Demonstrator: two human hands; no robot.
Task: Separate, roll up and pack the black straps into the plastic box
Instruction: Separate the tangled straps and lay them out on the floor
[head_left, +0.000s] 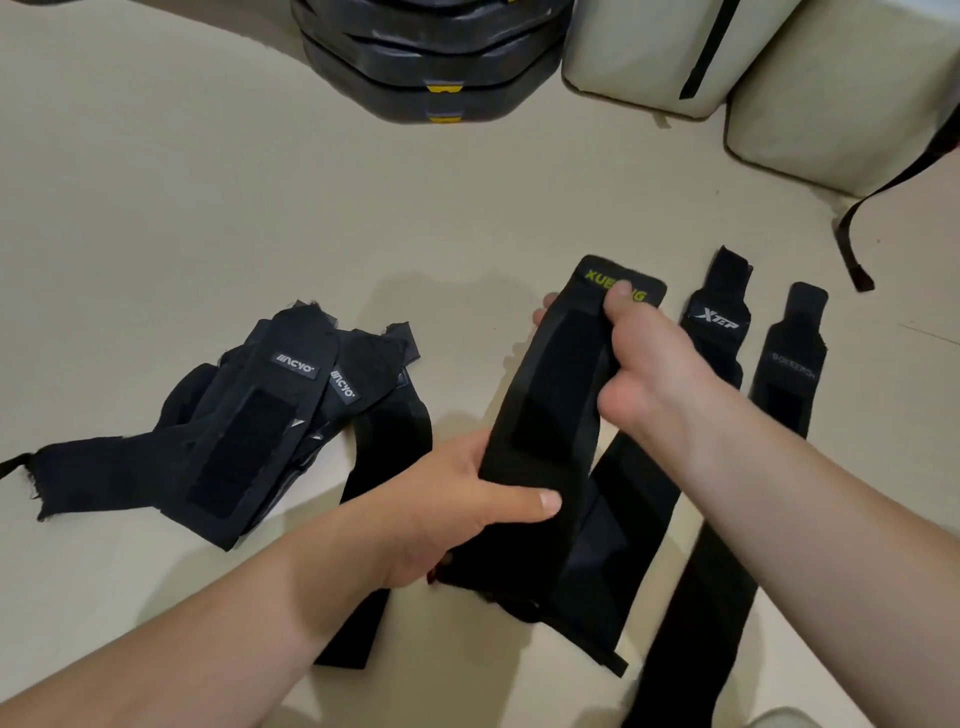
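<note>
Black strap (550, 395) slants between the hands: left hand (457, 499) grips its middle, right hand (639, 364) pinches its labelled end.

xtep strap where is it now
Head view: the XTEP strap lies on the surface right of centre, between the hand-held yellow-lettered strap and another strap farther right.

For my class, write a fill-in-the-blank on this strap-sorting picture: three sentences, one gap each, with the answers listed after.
1. The strap with yellow-green lettering is held by ____ hands, the left hand lower down and the right hand at its lettered end.
2. The untidy pile of straps lies on the person's ____ side.
3. The laid-out strap nearest the right hand carries a label reading ____.

Missing words: both; left; XTEP.
</note>
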